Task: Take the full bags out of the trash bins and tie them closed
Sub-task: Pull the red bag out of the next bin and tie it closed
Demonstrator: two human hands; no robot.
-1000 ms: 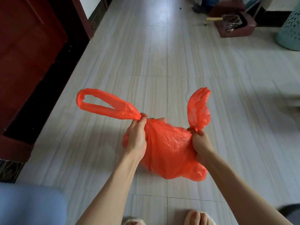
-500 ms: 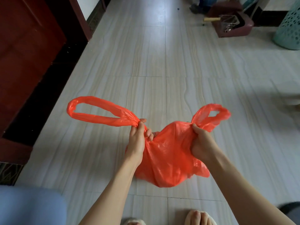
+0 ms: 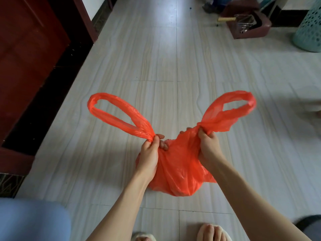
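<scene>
An orange plastic trash bag [image 3: 180, 173] hangs bulging in front of me above the tiled floor. My left hand [image 3: 149, 153] grips the gathered base of the left handle loop [image 3: 114, 113], which stretches up and to the left. My right hand [image 3: 208, 146] grips the base of the right handle loop [image 3: 231, 108], which spreads up and to the right. The two loops are apart, with no knot between them.
A dark red wooden door and frame [image 3: 31, 66] run along the left. A maroon dustpan with a wire brush [image 3: 248, 23] lies at the back right, beside a teal perforated bin [image 3: 311, 30]. A light blue object [image 3: 31, 220] is at bottom left. My feet [image 3: 213, 232] are below.
The right handle loop has been pulled from upright and crumpled to stretched outward to the right. The left loop swung slightly lower and outward. Both hands kept their hold and the bag's mouth drew tighter.
</scene>
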